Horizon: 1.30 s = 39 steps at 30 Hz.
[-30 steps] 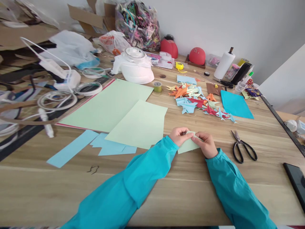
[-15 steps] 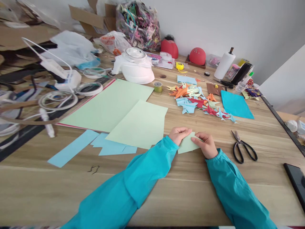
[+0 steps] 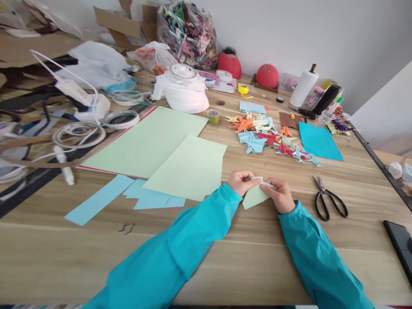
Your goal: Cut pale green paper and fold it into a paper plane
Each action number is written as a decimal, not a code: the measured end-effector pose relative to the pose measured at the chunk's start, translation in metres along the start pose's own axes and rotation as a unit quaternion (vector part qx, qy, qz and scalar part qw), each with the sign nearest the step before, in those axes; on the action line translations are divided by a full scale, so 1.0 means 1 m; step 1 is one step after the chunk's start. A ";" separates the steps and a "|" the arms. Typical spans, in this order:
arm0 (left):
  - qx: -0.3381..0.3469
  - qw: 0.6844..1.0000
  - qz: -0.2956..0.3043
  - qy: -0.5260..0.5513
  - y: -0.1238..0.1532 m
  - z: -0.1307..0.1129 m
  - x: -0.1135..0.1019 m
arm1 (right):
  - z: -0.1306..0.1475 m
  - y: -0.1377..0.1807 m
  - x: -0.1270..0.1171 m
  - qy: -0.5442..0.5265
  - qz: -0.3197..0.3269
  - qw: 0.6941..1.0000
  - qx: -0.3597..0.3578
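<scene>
A small piece of pale green paper [image 3: 255,196] is held up just above the wooden table, its top edge between my two hands. My left hand [image 3: 242,182] pinches its upper left, thumb on the near face. From the other side my right hand [image 3: 280,195] grips the upper right, thumb pressed close to the left thumb. The fingers behind the paper are partly hidden. Larger pale green sheets [image 3: 189,167] lie to the left of my hands, one overlapping another. Black-handled scissors [image 3: 325,198] rest to the right, blades pointing away from me.
Folded paper cranes [image 3: 254,141] in several colours lie beyond my hands, beside a turquoise sheet [image 3: 320,140]. Blue paper strips [image 3: 99,199] are at left. A phone [image 3: 401,244] sits at the right edge. Coiled cables [image 3: 79,135] and a spool [image 3: 213,116] stand farther back.
The small green paper has turned and shifted slightly right in my hands, and a corner now shows above my thumbs. Both hands stay in nearly the same place.
</scene>
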<state>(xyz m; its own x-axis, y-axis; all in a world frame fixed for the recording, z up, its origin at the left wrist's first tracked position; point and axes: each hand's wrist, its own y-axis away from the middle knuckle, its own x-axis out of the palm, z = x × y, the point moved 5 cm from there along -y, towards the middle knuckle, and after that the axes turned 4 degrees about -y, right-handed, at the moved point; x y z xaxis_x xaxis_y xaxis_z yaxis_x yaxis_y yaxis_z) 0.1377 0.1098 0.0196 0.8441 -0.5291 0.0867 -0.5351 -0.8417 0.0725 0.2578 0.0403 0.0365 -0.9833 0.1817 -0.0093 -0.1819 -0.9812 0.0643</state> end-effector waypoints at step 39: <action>-0.029 0.987 0.000 0.157 -0.002 0.003 0.004 | -0.009 -0.004 -0.005 -0.263 -0.103 0.959 0.039</action>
<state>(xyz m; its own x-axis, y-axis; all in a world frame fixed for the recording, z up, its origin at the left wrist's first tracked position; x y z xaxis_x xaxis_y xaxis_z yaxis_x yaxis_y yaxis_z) 0.1422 0.1089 0.0166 0.7968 -0.4611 0.3905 -0.5431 -0.8299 0.1281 0.2633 0.0430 0.0273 -0.7860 0.3988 0.4725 -0.3515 -0.9169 0.1891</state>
